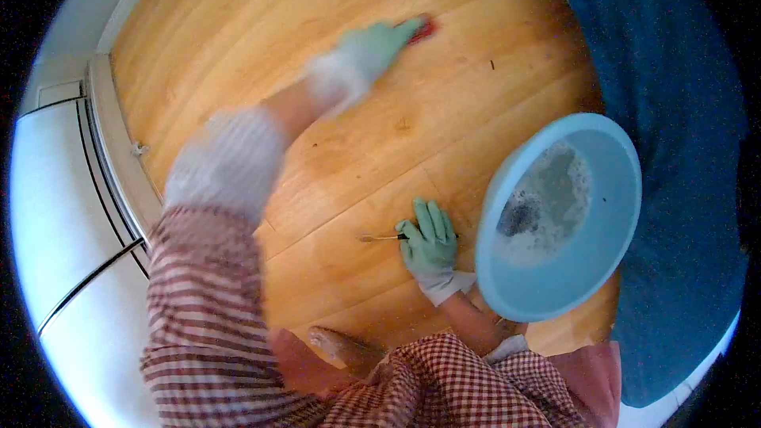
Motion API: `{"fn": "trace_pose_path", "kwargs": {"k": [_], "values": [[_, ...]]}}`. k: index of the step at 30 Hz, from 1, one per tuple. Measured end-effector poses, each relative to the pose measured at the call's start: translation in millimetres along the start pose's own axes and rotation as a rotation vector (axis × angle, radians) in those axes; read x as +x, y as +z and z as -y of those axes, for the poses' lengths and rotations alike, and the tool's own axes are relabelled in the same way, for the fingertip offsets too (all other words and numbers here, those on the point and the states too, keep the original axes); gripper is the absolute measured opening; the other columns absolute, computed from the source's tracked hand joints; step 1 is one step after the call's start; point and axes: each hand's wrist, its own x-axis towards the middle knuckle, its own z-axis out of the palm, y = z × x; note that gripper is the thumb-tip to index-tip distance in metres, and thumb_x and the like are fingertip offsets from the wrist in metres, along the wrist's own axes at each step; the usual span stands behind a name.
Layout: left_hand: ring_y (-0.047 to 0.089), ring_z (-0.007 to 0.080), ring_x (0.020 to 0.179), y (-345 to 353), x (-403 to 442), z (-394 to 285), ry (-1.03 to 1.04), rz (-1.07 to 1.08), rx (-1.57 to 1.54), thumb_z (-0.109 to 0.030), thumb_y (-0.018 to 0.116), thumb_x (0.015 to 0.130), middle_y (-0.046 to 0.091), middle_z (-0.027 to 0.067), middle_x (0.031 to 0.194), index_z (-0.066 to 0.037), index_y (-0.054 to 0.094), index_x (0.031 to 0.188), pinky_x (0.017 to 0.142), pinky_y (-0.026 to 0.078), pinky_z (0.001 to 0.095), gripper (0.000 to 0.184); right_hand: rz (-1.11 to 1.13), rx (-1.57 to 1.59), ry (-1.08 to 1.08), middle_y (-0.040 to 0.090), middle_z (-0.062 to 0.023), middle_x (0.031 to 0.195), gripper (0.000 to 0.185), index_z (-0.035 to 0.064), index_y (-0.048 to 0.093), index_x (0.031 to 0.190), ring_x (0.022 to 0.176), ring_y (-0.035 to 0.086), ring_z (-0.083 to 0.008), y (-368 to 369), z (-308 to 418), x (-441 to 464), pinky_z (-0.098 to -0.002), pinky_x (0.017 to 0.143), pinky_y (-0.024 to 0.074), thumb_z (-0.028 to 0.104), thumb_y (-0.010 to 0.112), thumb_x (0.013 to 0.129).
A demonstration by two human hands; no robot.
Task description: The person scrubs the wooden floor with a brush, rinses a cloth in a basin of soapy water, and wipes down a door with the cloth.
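Observation:
My left hand point(376, 43), in a green glove, is blurred at the upper middle, its arm stretched over the wooden floor point(357, 150). It is closed on a small red object point(424, 28) pressed to the floor; the blur hides its shape. Lower down, my right hand point(432, 242), gloved in green too, rests palm down with its fingers extended. A thin stick-like tool point(380, 238) with a pale tip and a dark handle runs under its thumb and fingers, held against the floor. Just right of this hand is a light blue basin point(555, 277) with foamy water.
White cabinet or appliance fronts point(71, 206) line the left side. Dark blue fabric point(674, 190) hangs along the right, beside the basin. A small dark sliver point(492, 65) lies on the floor at the upper right. My bare foot point(345, 345) shows at the bottom.

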Motion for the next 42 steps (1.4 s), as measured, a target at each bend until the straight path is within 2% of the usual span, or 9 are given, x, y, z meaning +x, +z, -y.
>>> {"fn": "trace_pose_path", "kwargs": {"k": [6,15,24,25,27,28,36,40,42], "values": [[0.070,0.0420,0.106,6.3,23.3,3.4,0.133,-0.196,0.080,-0.015,0.046,0.104,0.070,0.0200,0.121,-0.018,0.050,0.144,0.090,0.057,0.0490,0.041,-0.052,0.040,-0.027,0.055,-0.0164,0.148,0.022,0.0144,0.069,0.106,0.137,0.049,-0.0405,12.3,-14.0,1.0,-0.0561,0.117,0.0372,0.021,0.071,0.085],[0.068,0.0415,0.105,139.6,-434.6,187.5,-0.394,-0.102,-0.008,-0.013,0.044,0.102,0.067,0.0220,0.122,-0.032,0.031,0.162,0.090,0.054,0.0506,0.065,-0.052,-0.007,-0.029,0.056,-0.0186,0.147,0.024,0.0127,0.070,0.105,0.136,0.050,-0.0450,-2.5,-2.0,-5.6,-0.0568,0.115,0.0391,0.017,0.074,0.082],[0.070,0.0439,0.093,116.5,-332.9,77.6,-0.792,-0.153,0.127,-0.006,0.053,0.094,0.068,0.0246,0.114,-0.024,0.033,0.162,0.079,0.056,0.0547,0.073,-0.131,-0.059,-0.083,0.058,-0.0189,0.145,0.023,0.0129,0.070,0.108,0.136,0.050,-0.0458,4.1,8.0,1.3,-0.0567,0.114,0.0396,0.018,0.070,0.085],[0.069,0.0437,0.090,154.8,-357.6,78.1,-0.494,-0.430,-0.065,-0.007,0.051,0.096,0.068,0.0253,0.109,-0.024,0.032,0.162,0.076,0.056,0.0559,0.071,-0.116,-0.061,-0.090,0.058,-0.0191,0.146,0.023,0.0130,0.070,0.109,0.136,0.050,-0.0458,3.2,8.4,-0.2,-0.0568,0.115,0.0392,0.018,0.069,0.086],[0.069,0.0439,0.088,192.4,-408.2,24.1,-0.479,-0.377,-0.193,-0.009,0.045,0.100,0.068,0.0259,0.105,-0.022,0.033,0.162,0.075,0.055,0.0561,0.065,-0.104,-0.057,-0.075,0.057,-0.0196,0.147,0.022,0.0131,0.070,0.109,0.137,0.049,-0.0459,0.3,9.1,2.4,-0.0570,0.115,0.0384,0.018,0.068,0.088],[0.069,0.0444,0.089,197.4,-428.1,-18.5,-0.784,-0.048,-0.143,-0.011,0.042,0.103,0.069,0.0258,0.105,-0.020,0.033,0.162,0.077,0.055,0.0551,0.061,-0.102,-0.049,-0.077,0.057,-0.0196,0.148,0.022,0.0130,0.070,0.109,0.137,0.049,-0.0460,-0.6,9.2,1.6,-0.0570,0.115,0.0382,0.018,0.067,0.089],[0.069,0.0447,0.100,115.0,-333.6,65.3,-0.897,-0.386,-0.128,-0.017,0.041,0.107,0.069,0.0293,0.115,-0.008,0.025,0.162,0.084,0.055,0.0528,0.058,-0.140,-0.036,-0.115,0.057,-0.0226,0.146,0.021,0.0116,0.071,0.109,0.135,0.050,-0.0489,0.5,14.0,-3.0,-0.0580,0.114,0.0384,0.019,0.065,0.090],[0.069,0.0444,0.102,214.1,-386.2,18.4,-0.627,-0.696,-0.243,-0.015,0.040,0.106,0.068,0.0281,0.117,-0.011,0.021,0.163,0.085,0.055,0.0540,0.060,-0.142,-0.060,-0.096,0.057,-0.0230,0.147,0.021,0.0116,0.071,0.109,0.135,0.050,-0.0486,-1.4,20.2,-2.7,-0.0582,0.115,0.0375,0.019,0.065,0.091],[0.069,0.0456,0.102,206.7,-402.8,-29.3,-0.850,-0.379,-0.299,-0.016,0.040,0.106,0.068,0.0279,0.118,-0.013,0.022,0.163,0.085,0.054,0.0552,0.060,-0.151,-0.056,-0.100,0.057,-0.0233,0.147,0.021,0.0107,0.072,0.110,0.135,0.051,-0.0482,-4.3,20.0,-3.4,-0.0576,0.115,0.0378,0.016,0.064,0.091]]}}
